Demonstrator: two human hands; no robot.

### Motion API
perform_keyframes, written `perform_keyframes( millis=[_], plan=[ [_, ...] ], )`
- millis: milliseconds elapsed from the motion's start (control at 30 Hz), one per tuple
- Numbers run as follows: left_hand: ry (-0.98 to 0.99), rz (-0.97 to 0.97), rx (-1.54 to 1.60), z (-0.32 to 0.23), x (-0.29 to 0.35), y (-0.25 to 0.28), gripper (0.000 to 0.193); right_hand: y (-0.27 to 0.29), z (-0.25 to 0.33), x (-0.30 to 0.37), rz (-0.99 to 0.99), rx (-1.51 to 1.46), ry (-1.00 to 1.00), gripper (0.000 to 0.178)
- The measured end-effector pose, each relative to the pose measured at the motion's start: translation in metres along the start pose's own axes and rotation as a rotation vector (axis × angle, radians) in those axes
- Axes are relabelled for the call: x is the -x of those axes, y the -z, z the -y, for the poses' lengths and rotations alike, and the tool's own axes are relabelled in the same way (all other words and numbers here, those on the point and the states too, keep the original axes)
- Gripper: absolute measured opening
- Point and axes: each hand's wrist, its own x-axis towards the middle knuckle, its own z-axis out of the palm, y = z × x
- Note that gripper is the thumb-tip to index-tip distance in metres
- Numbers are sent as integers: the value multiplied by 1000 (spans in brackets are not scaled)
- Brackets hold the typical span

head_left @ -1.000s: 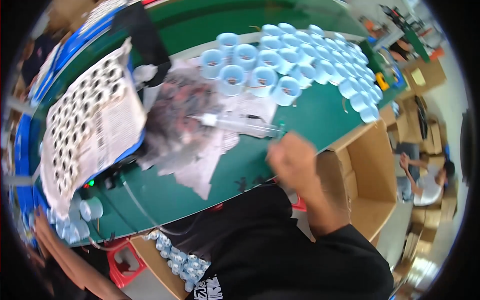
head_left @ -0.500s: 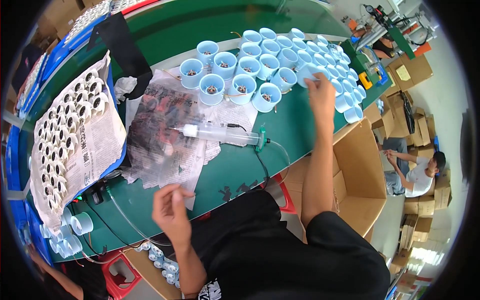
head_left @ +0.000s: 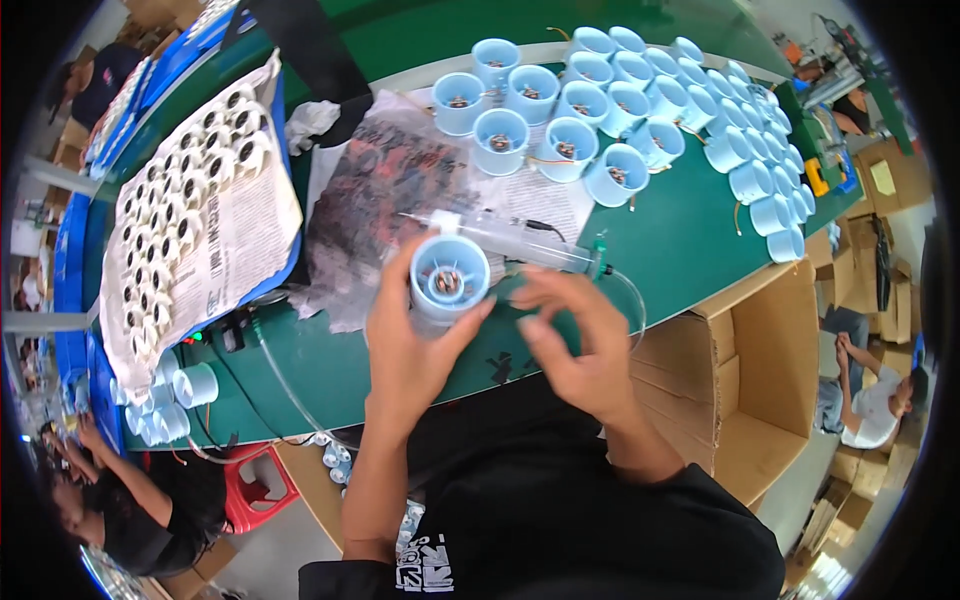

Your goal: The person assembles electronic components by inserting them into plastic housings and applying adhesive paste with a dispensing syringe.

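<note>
My left hand grips a light-blue plastic cup-shaped housing between thumb and fingers. Its opening faces up, showing a copper-wound motor coil at the bottom. To its right hovers my right hand, slightly blurred, fingers apart and nothing visible between them. Just behind the held housing, a clear syringe dispenser with a white front end and needle lies on newspaper. A green fitting joins it to a clear hose.
Many similar blue housings stand in rows at the back and right. White fan rotors cover a paper-lined tray at left. More housings sit at the near-left edge. A cardboard box stands at right; other people sit left and right.
My right hand has come back from the rows at the right. A housing from there is now in my left hand, which has moved up and forward. The view has shifted.
</note>
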Motion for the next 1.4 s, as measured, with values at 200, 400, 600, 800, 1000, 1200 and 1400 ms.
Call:
perform_keyframes(
  millis=[200, 400, 600, 800, 1000, 1200, 1400],
  plan=[
    [181, 245, 128, -13, -50, -13, 64, -7, -18, 31, 24, -807, -637, 55],
    [-99, 293, -101, -24, -47, -30, 65, -5, -34, 23, -80, -1387, -661, 48],
    [-383, 240, 73, -32, -13, -23, 72, -10, -21, 31, -132, -950, -558, 65],
    [-536, 273, 241, -61, 11, -20, 69, -6, -22, 2, -252, -603, -563, 61],
    [-36, 204, 105, -24, 33, 21, 59, -8, -49, -36, -289, -1599, -299, 42],
    [31, 74, -116, 11, 37, 9, 56, 1, -19, -39, -420, -1088, -180, 49],
    [-31, 51, -124, 21, 38, 12, 61, 13, 0, -23, 133, -522, -102, 46]
  ],
)
